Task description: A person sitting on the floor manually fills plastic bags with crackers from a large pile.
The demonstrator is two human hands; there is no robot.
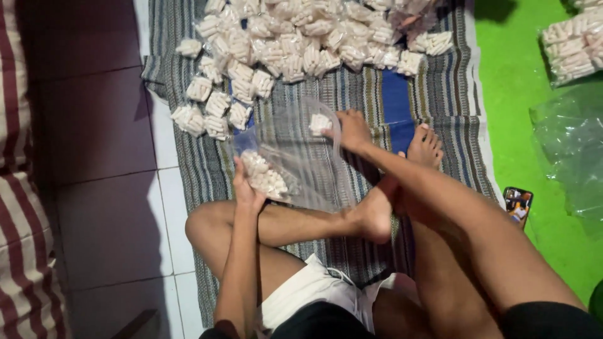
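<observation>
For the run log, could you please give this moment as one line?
left hand: holds clear bag open | right hand: puts small packet in bag | packet pile on striped mat

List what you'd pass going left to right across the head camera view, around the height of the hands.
Red-and-white striped cushion → tiled floor → left hand holding the clear plastic bag → right hand with a small packet → foot → phone → green mat → clear plastic sheet.
</observation>
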